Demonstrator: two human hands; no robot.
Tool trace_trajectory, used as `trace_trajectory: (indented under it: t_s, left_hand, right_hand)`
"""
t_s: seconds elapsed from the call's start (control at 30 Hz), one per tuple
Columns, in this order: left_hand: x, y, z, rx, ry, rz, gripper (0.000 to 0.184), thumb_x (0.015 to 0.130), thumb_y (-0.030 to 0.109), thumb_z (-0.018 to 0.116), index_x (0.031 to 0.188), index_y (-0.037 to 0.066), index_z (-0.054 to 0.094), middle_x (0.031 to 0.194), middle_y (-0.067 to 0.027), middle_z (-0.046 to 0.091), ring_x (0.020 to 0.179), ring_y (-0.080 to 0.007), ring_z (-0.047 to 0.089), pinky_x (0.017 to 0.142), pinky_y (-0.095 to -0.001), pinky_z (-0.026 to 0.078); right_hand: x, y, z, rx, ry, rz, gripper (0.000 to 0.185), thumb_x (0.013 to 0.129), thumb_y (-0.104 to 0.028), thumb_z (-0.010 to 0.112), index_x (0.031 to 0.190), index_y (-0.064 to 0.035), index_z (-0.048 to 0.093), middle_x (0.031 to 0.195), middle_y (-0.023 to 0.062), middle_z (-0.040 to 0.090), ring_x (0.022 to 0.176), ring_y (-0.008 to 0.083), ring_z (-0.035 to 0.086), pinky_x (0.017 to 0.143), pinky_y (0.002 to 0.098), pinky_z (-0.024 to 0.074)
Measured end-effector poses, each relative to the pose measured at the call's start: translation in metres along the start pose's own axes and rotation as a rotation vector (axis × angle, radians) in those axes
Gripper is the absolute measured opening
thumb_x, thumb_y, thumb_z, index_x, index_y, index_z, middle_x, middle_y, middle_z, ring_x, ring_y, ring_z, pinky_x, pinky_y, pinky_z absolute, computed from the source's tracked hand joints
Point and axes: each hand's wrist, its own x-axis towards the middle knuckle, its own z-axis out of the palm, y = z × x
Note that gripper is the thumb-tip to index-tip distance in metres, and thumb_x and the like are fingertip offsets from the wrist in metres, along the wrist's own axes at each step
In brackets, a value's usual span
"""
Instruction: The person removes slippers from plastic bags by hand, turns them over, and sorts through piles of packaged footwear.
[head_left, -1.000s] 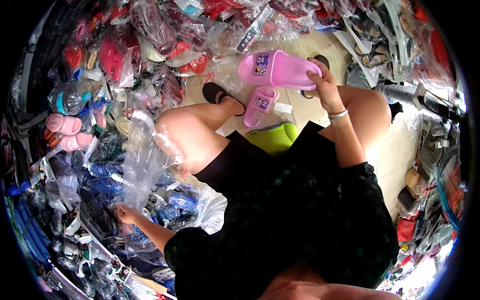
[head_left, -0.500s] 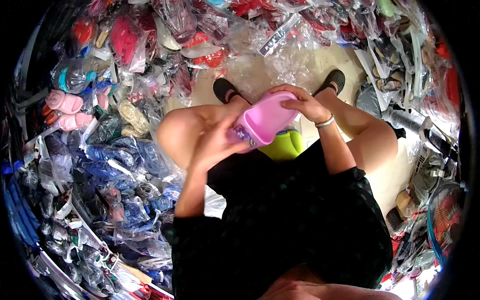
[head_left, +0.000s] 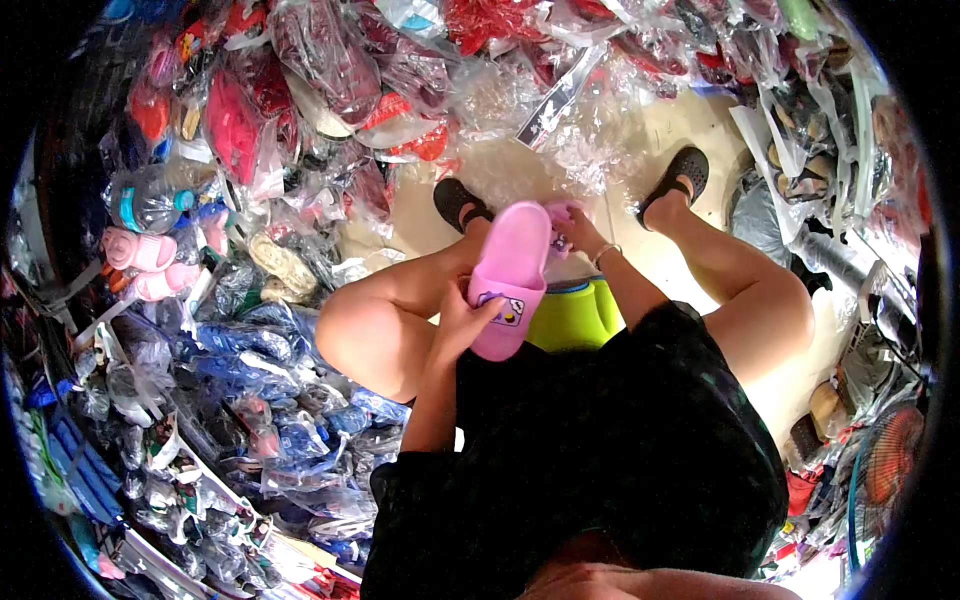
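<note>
A pink slide sandal (head_left: 522, 240) with a cartoon patch on its strap lies between my knees, its sole side lengthwise and its open toe-strap end toward my body. My left hand (head_left: 468, 318) is closed around the strap, the thumb across the patch. Just right of the sandal, my right hand (head_left: 582, 232) is closed on a small pinkish-purple thing (head_left: 562, 240); fingers partly cover it and its kind is unclear. Below both hands, a yellow-green rounded thing (head_left: 575, 318) shows between my thighs.
Plastic-wrapped footwear is heaped all around, with blue packets (head_left: 245, 345) at left and red ones (head_left: 405, 130) ahead. Pink slippers (head_left: 140, 250) and a water bottle (head_left: 150, 207) lie left. Clear plastic wrap (head_left: 590, 140) covers floor ahead. A fan (head_left: 890, 455) stands at right.
The pink sandal has swung from a slant to nearly upright in view. My right hand has left it and now holds the pinkish-purple thing; my left hand has shifted right, still on the strap.
</note>
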Motion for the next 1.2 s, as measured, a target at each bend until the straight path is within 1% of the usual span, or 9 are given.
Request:
trace_trajectory:
  t_s: [0.07,0.27,0.33,0.43,0.53,0.73,0.8,0.93,1.2]
  left_hand:
    - [-0.006,0.001,-0.010,-0.100,0.067,0.011,0.055,0.071,0.010,0.070,0.112,-0.004,0.036,0.101,-0.0152,0.053,0.090,-0.0169,0.054,0.075,-0.0302,0.047]
    - [-0.011,0.035,-0.019,-0.397,0.184,0.034,0.058,0.074,0.006,0.067,0.119,-0.003,0.032,0.106,-0.0138,0.051,0.093,-0.0173,0.054,0.081,-0.0296,0.047]
    - [-0.011,0.042,-0.019,-0.369,0.203,0.070,0.057,0.074,0.004,0.067,0.119,-0.002,0.032,0.106,-0.0137,0.051,0.093,-0.0171,0.054,0.081,-0.0295,0.047]
    - [-0.022,0.052,-0.021,-0.333,0.222,0.094,0.057,0.074,0.003,0.067,0.119,-0.002,0.033,0.105,-0.0131,0.052,0.092,-0.0168,0.055,0.080,-0.0295,0.047]
    - [-0.029,0.056,-0.022,-0.300,0.209,0.104,0.058,0.073,0.002,0.067,0.119,-0.002,0.033,0.104,-0.0125,0.053,0.091,-0.0168,0.055,0.080,-0.0295,0.047]
    - [-0.027,0.045,-0.019,-0.342,0.212,0.075,0.060,0.073,0.001,0.066,0.122,-0.002,0.031,0.106,-0.0127,0.053,0.092,-0.0171,0.054,0.079,-0.0301,0.047]
    - [-0.025,0.055,-0.014,-0.365,0.230,0.010,0.061,0.073,0.004,0.067,0.122,-0.001,0.032,0.108,-0.0130,0.052,0.094,-0.0168,0.053,0.080,-0.0303,0.047]
    - [-0.013,0.049,-0.014,-0.382,0.168,0.129,0.060,0.074,0.009,0.069,0.122,0.001,0.033,0.107,-0.0120,0.052,0.095,-0.0172,0.053,0.080,-0.0290,0.046]
    - [-0.031,0.058,-0.010,-0.382,0.092,0.153,0.051,0.075,0.012,0.070,0.116,0.003,0.040,0.103,-0.0092,0.052,0.092,-0.0152,0.052,0.080,-0.0281,0.044]
  right_hand:
    - [0.012,0.030,0.009,-0.265,0.082,-0.045,0.072,0.072,-0.033,0.069,0.127,-0.0004,0.035,0.109,0.0150,0.053,0.091,0.0272,0.057,0.056,0.0305,0.0529]
    - [0.040,0.085,0.019,-0.292,-0.026,-0.084,0.085,0.064,-0.031,0.074,0.129,0.0009,0.030,0.122,0.0208,0.043,0.100,0.0362,0.052,0.084,0.0381,0.0468]
    - [0.034,0.086,0.021,-0.678,0.244,-0.362,0.086,0.064,-0.032,0.074,0.129,0.0013,0.028,0.120,0.0212,0.046,0.105,0.0379,0.049,0.094,0.0376,0.0389]
    - [0.038,0.088,0.016,-0.741,0.360,-0.332,0.086,0.063,-0.028,0.075,0.128,0.0024,0.030,0.113,0.0201,0.052,0.105,0.0354,0.050,0.092,0.0375,0.0415]
    - [0.007,0.043,-0.005,-0.309,0.091,-0.117,0.093,0.061,-0.026,0.077,0.132,0.0035,0.026,0.121,0.0215,0.046,0.113,0.0325,0.045,0.095,0.0369,0.0390]
    - [0.046,0.096,-0.008,-0.562,0.075,-0.369,0.090,0.065,-0.021,0.075,0.135,0.0015,0.024,0.131,0.0181,0.039,0.102,0.0254,0.054,0.078,0.0336,0.0502]
    - [0.072,0.125,-0.011,-0.259,0.010,-0.419,0.086,0.065,-0.021,0.075,0.134,-0.0014,0.028,0.121,0.0176,0.050,0.092,0.0242,0.059,0.072,0.0341,0.0516]
    - [0.044,0.077,-0.026,-0.774,-0.248,-0.050,0.072,0.066,-0.021,0.075,0.127,-0.0034,0.040,0.105,0.0158,0.060,0.090,0.0214,0.059,0.075,0.0334,0.0502]
    - [-0.104,-0.095,-0.107,-0.522,0.049,-0.328,0.035,0.079,-0.020,0.065,0.105,0.0012,0.057,0.091,0.0111,0.063,0.080,0.0163,0.058,0.068,0.0300,0.0485]
